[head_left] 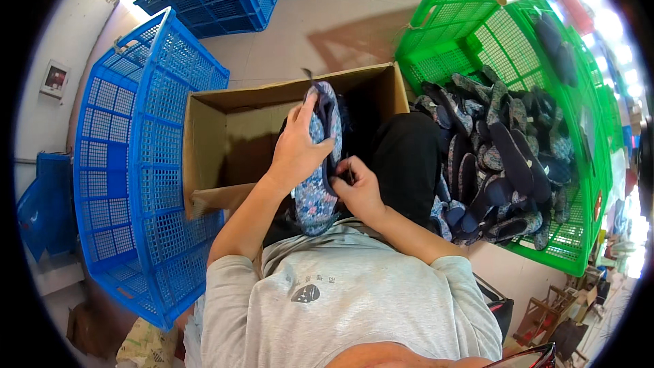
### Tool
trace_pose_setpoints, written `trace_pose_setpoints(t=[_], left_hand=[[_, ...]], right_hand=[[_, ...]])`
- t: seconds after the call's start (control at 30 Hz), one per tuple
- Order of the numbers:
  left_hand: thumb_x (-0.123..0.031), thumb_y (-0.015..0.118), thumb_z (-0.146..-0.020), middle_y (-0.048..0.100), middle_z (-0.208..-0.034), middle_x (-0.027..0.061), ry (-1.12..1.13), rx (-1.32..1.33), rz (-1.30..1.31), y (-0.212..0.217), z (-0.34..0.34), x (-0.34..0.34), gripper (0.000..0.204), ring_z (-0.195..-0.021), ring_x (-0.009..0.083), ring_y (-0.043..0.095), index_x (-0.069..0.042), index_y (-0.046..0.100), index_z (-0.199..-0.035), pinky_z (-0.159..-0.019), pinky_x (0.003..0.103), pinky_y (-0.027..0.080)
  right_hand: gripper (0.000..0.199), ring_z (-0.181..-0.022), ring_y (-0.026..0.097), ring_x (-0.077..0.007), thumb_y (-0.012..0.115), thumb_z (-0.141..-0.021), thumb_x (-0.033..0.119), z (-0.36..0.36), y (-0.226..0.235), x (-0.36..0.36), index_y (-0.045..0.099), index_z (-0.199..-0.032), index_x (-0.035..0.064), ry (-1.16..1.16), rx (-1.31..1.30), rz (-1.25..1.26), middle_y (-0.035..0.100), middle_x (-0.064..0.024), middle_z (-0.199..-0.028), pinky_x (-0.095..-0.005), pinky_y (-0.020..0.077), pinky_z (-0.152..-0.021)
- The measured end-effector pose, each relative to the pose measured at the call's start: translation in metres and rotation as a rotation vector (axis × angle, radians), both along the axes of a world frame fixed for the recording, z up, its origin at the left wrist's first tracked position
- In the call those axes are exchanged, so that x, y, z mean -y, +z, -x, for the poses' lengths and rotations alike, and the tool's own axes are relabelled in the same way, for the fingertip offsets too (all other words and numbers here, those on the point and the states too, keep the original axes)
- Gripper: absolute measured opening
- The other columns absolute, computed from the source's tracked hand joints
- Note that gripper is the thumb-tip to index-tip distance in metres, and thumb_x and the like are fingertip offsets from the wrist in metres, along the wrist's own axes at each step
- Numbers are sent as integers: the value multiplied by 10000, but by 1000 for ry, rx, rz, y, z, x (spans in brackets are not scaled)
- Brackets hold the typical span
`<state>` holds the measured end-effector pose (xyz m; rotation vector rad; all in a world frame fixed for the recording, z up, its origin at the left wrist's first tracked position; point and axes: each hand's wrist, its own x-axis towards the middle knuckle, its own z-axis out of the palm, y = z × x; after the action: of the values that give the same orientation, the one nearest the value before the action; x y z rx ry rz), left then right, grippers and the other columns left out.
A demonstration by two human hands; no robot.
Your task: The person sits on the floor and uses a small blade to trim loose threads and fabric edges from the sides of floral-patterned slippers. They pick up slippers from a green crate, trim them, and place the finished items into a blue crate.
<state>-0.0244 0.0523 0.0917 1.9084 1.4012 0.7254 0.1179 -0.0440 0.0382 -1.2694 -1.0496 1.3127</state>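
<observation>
A floral blue-and-pink fabric shoe (315, 187) with a dark lining stands lengthwise in front of my body, over my lap. My left hand (300, 146) grips it around its upper half, thumb across the opening and fingers along the far end. A thin dark strip (308, 73) sticks out past that end. My right hand (359, 189) is closed in a pinch at the right rim of the shoe's opening. Something small and dark shows between its fingers, too small to make out.
An open cardboard box (225, 129) stands beyond my knees. On the right, a green crate (572, 232) holds many similar floral shoes (507, 157). A blue crate (139, 163) stands close on the left, and another blue crate (228, 0) lies farther off on the tiled floor (340, 0).
</observation>
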Motion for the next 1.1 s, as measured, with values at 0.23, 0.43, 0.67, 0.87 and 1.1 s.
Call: trace_pose_setpoints(t=[0.23, 0.43, 0.67, 0.87, 1.1], left_hand=[[-124, 727, -759, 518, -1236, 195, -332, -129, 284, -3, 42, 20, 805, -1095, 399, 575, -112, 381, -1485, -935, 402, 482], [-82, 708, -756, 493, -1183, 209, -337, -377, 216, 17, 22, 40, 729, -992, 419, 592, -86, 437, -1432, -852, 447, 506], [-32, 663, -745, 495, -1116, 233, -401, -475, 62, 13, 8, 47, 649, -877, 388, 620, -65, 487, -1368, -752, 448, 531], [-59, 678, -746, 493, -1151, 235, -397, -473, 68, 12, 8, 42, 652, -935, 387, 617, -67, 482, -1368, -792, 445, 533], [-233, 774, -790, 490, -1316, 209, -315, -319, 56, -3, 14, 31, 576, -1139, 381, 564, -93, 574, -1311, -954, 420, 483]], right_hand=[[132, -583, 506, -47, 624, -959, 141, -15, -9, 8, 620, -1035, 32, 245, -194, 197, 640, -19, -809, -196, 413, -527], [274, -596, 422, -13, 697, -930, 285, -31, -11, -19, 596, -1110, 104, 8, -296, 258, 539, 58, -780, -158, 305, -493], [255, -798, 504, -47, 739, -902, 225, -32, -6, -45, 586, -1007, 50, -59, -305, 218, 570, 32, -882, -207, 424, -734], [146, -574, 416, -28, 684, -940, 176, -39, -24, -49, 582, -1017, 108, -48, -484, 211, 560, 53, -825, -200, 320, -488], [129, -546, 433, -47, 629, -977, 210, -39, -42, -53, 602, -1078, 135, -10, -596, 192, 590, 46, -831, -199, 312, -470]])
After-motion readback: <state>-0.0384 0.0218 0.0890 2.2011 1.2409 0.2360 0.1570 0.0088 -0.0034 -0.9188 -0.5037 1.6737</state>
